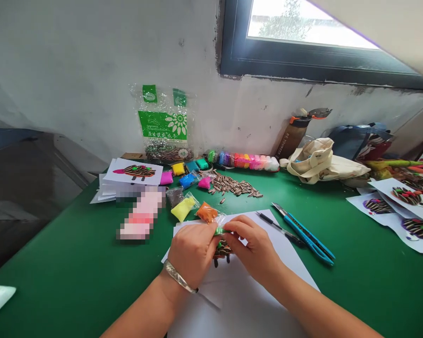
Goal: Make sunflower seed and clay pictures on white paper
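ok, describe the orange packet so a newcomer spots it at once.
On the green table, find the white paper under the person's left hand and right hand. Just beyond the hands, at the paper's far edge, lies the orange packet. It's the only orange one among the loose packets, directly right of a pale yellow packet.

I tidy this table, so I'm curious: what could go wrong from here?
The left hand and right hand seem to pinch a green piece by the seed picture; a slip might disturb it. The cutter lies near the right hand and could nick it in a careless reach. Loose seeds might scatter if bumped.
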Demonstrator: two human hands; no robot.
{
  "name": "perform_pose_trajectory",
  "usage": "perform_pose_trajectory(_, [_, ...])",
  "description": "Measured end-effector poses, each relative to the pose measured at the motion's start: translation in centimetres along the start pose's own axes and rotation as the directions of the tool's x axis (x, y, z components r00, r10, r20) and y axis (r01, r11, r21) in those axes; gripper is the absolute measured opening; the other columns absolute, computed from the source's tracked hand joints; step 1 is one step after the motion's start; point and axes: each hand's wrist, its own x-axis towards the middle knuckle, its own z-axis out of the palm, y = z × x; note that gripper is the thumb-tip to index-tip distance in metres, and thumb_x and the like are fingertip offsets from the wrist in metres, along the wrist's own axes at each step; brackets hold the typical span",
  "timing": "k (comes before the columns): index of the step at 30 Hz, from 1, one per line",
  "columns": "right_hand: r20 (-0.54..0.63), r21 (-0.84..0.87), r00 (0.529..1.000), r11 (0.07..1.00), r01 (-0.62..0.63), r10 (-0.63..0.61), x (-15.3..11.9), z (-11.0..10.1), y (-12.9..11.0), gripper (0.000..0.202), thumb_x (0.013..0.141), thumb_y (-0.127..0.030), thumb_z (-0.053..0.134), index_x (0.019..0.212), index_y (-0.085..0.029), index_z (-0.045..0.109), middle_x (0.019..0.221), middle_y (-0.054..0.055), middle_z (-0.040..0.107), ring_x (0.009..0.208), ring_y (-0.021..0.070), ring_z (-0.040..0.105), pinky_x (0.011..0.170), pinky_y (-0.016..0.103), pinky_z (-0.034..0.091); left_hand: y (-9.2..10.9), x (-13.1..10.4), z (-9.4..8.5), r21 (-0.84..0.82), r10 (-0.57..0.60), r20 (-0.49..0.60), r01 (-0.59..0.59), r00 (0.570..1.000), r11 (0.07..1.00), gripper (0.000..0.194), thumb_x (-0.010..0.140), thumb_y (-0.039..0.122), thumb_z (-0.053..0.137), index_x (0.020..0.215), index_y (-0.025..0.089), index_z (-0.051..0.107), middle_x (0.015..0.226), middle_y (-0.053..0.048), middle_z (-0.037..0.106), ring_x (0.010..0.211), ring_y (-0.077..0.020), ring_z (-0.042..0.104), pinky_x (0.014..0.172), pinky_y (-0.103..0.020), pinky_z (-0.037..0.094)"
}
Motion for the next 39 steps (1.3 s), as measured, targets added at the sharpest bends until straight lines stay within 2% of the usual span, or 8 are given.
perform_pose_trajectory(8, [-0.012,-0.079,1.0,0.997,-0.008,0.007,0.12,-0.39,0.02,0.014,0.086,-0.013,0.05,0.08,-0.021,0.06,0.073,0.001,0.058,0.067,0.0135,0.053,0.058,0.023,0.042,-0.17,-0.06,0.12,-0.002,-0.018,0.014,0.018,1.0,1.0,0.022,0.089,0.023,0.051,0.1,0.016,0.068,0.079,-0.007,0.073,0.074,-0.0219,0.068,0.071,-0.033,0.051])
perform_pose_trajectory(15, [-0.006,0.026,1.0,1.0,0.013,-0.013,-0.01,-0.33,0.25,0.019,0.089,-0.016,0.047,0.092,-0.022,0.065,0.085,0.004,0.064,0.076,0.0144,0.059,0.066,0.025,0.046,-0.16,-0.04,0.11,-0.023,-0.023,0.013,0.024,1.0,0.999,0.022,0.089,0.023,0.05,0.1,0.017,0.068,0.082,-0.007,0.074,0.076,-0.0211,0.068,0.074,-0.032,0.051])
perform_pose_trajectory(19, [-0.003,0.164,0.988,0.974,-0.154,0.157,0.15,-0.44,0.11,0.014,0.086,-0.022,0.053,0.081,-0.02,0.066,0.073,0.001,0.062,0.066,0.0131,0.055,0.06,0.023,0.045,-0.37,-0.1,0.28,-0.033,-0.036,0.02,0.037,0.999,0.999,0.023,0.089,0.024,0.051,0.103,0.016,0.068,0.085,-0.007,0.074,0.077,-0.0221,0.068,0.073,-0.033,0.051])
perform_pose_trajectory(23, [0.156,0.394,0.907,0.817,-0.421,0.392,0.33,-0.49,-0.1,0.018,0.083,-0.031,0.058,0.072,-0.018,0.063,0.058,-0.003,0.053,0.046,0.0084,0.047,0.044,0.02,0.038,-0.48,-0.22,0.4,-0.056,-0.077,0.034,0.079,0.996,0.995,0.023,0.089,0.026,0.051,0.101,0.017,0.068,0.086,-0.006,0.074,0.076,-0.0218,0.068,0.07,-0.033,0.052])
perform_pose_trajectory(26, [0.225,0.496,0.874,0.721,-0.484,0.431,0.52,-0.66,-0.33,0.018,0.079,-0.034,0.063,0.072,-0.017,0.062,0.058,-0.004,0.055,0.045,0.0084,0.05,0.045,0.02,0.039,-0.44,-0.19,0.29,-0.071,-0.085,0.035,0.087,0.996,0.994,0.024,0.089,0.026,0.05,0.102,0.017,0.068,0.087,-0.006,0.074,0.077,-0.0215,0.068,0.071,-0.033,0.052])
perform_pose_trajectory(29, [0.228,0.551,0.86,0.668,-0.5,0.457,0.66,-0.88,-0.52,0.015,0.075,-0.032,0.067,0.076,-0.017,0.061,0.06,-0.003,0.057,0.051,0.0102,0.055,0.05,0.021,0.045,-0.41,-0.08,0.17,-0.068,-0.081,0.035,0.083,0.996,0.994,0.024,0.089,0.026,0.05,0.103,0.017,0.068,0.087,-0.005,0.074,0.077,-0.0213,0.068,0.072,-0.033,0.052])
perform_pose_trajectory(33, [0.192,0.471,0.88,0.746,-0.471,0.434,0.45,-0.78,-0.38,0.013,0.079,-0.03,0.059,0.081,-0.018,0.064,0.064,-0.002,0.057,0.055,0.0113,0.056,0.054,0.023,0.049,-0.5,0.0,0.08,-0.048,-0.073,-0.001,0.073,0.997,0.996,0.023,0.09,0.027,0.051,0.101,0.017,0.068,0.088,-0.005,0.074,0.077,-0.0212,0.068,0.071,-0.033,0.051])
perform_pose_trajectory(39, [0.176,0.194,0.939,0.925,-0.326,0.294,0.14,-0.71,0.36,0.015,0.083,-0.022,0.051,0.081,-0.021,0.066,0.064,-0.003,0.057,0.059,0.0114,0.056,0.057,0.021,0.046,-0.56,0.07,-0.16,-0.035,-0.056,-0.038,0.055,0.998,0.998,0.022,0.09,0.027,0.05,0.099,0.016,0.067,0.088,-0.004,0.074,0.077,-0.0202,0.068,0.071,-0.031,0.05])
